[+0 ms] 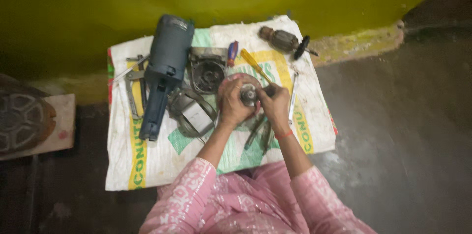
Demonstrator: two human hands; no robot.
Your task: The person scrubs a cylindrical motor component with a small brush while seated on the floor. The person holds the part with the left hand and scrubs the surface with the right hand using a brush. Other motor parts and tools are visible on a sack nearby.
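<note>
left hand curled round pinkish disc with metal hub, held just above white sack on floor. right hand fingers pinched at hub's edge, what they pinch hidden. blue tool body lies left, armature far right. judgement: steady disc firmly, turn small part squarely, keep loose parts on sack.

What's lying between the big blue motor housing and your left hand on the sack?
In the head view, a grey metal guard lies between the blue motor housing and the left hand, on the white sack.

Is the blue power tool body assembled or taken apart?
Taken apart: the blue tool body lies on the sack, its armature lying separately.
</note>
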